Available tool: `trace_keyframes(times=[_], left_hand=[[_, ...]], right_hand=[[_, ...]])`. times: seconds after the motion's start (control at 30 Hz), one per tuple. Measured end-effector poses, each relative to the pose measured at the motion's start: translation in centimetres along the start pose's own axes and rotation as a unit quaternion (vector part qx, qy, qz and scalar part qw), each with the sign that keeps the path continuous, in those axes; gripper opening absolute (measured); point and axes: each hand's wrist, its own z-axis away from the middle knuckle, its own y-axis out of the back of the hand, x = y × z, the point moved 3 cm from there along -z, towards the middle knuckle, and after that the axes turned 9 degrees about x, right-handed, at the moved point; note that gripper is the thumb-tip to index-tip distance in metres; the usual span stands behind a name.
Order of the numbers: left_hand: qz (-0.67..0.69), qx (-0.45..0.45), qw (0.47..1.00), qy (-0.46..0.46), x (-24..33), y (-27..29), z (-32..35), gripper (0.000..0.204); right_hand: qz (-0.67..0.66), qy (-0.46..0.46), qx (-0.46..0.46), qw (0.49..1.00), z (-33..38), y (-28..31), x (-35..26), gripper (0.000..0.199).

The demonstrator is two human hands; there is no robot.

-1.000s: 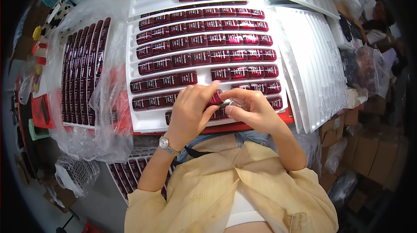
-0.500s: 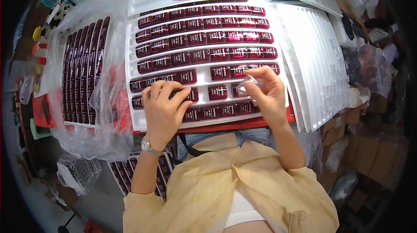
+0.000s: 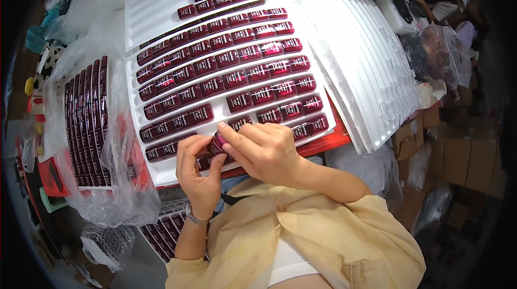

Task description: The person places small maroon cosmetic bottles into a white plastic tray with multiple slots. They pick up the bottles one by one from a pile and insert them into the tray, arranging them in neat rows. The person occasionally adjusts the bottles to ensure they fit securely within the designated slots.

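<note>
Just above the front of a white ridged tray (image 3: 161, 173), both hands meet on one small dark red bottle (image 3: 217, 143). My left hand (image 3: 198, 175) pinches it between thumb and fingers, a metal-banded watch on the wrist. From the right, my right hand (image 3: 264, 151) reaches across with curled fingers pressed to the bottle's upper side. Whether a clear piece is still in those fingers is hidden. Rows of like dark red bottles (image 3: 204, 67) with pale print lie in the tray's grooves; gaps show in the nearer rows.
Behind lies another white tray (image 3: 153, 6), partly filled. Stacked white trays (image 3: 355, 57) stand at the right. Clear plastic wrap (image 3: 126, 192) surrounds a filled tray at the left. The table has a red edge (image 3: 331, 142); cardboard boxes (image 3: 458, 165) sit lower right.
My right hand, which held a small clear piece over the tray's right side, has come left to my left hand. A bottle is now lifted between them. The view has turned and shifted.
</note>
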Motion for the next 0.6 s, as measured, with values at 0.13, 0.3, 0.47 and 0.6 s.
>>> trace_keyframes(times=[0.13, 0.3, 0.47, 0.6], left_hand=[[-0.138, -0.053, 0.988, -0.052, 0.0, 0.5, -2.2, 0.029], [-0.267, -0.13, 0.937, -0.182, -0.6, -0.5, -2.9, 0.029], [-0.294, -0.078, 0.942, -0.14, -1.2, 0.6, -4.5, 0.031], [-0.333, -0.072, 0.921, -0.189, -1.5, 1.5, -6.4, 0.031]], right_hand=[[-0.209, -0.138, -0.031, 0.968, 0.3, 1.5, 2.6, 0.021], [-0.515, -0.488, 0.195, 0.677, 0.5, 6.4, 9.8, 0.029], [-0.506, -0.475, 0.136, 0.707, 0.7, 4.7, 9.1, 0.028], [-0.47, -0.443, 0.034, 0.763, -0.5, 1.9, 7.0, 0.016]])
